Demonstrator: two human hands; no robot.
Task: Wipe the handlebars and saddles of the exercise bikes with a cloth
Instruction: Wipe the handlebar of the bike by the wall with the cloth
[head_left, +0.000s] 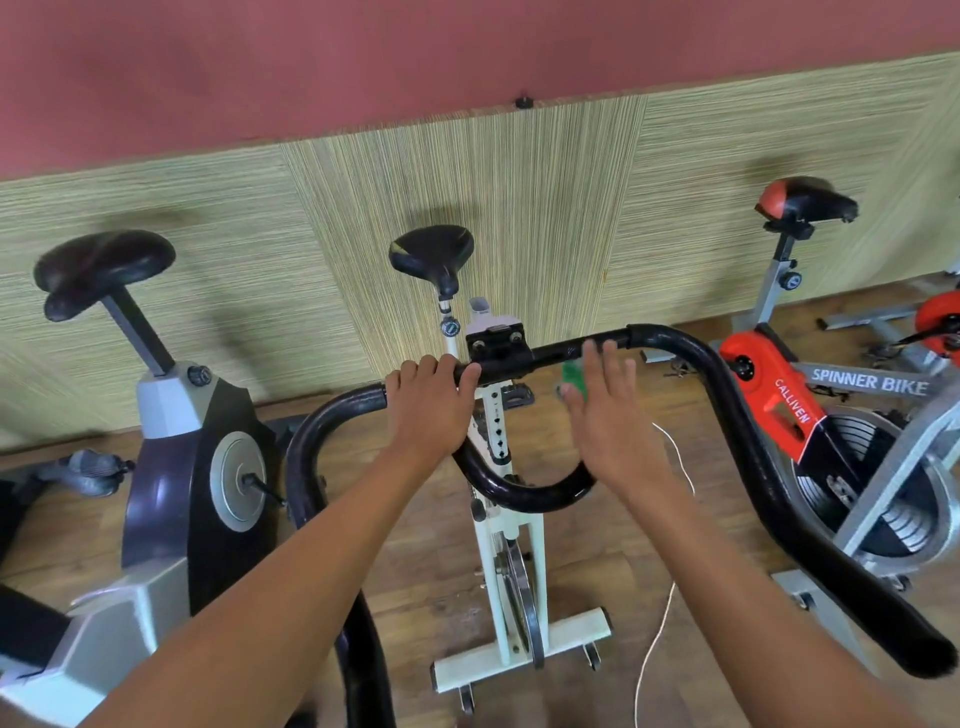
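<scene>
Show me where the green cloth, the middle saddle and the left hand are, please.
green cloth (573, 377): head view, on the green patch showing past the right hand.
middle saddle (432, 250): head view, on the top of its black seat.
left hand (428, 410): head view, on the back of the hand.

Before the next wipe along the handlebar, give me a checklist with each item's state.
1. Left hand steadies the handlebar: ok, its fingers curl over the bar.
2. Green cloth at hand: ok, it shows just beyond the right hand.
3. Right hand grips the cloth: not ok, its fingers are spread straight.
4. Cloth touches the bar: cannot tell, the hand hides most of it.
5. Saddle of this bike free to reach: ok, nothing lies on it.
</scene>
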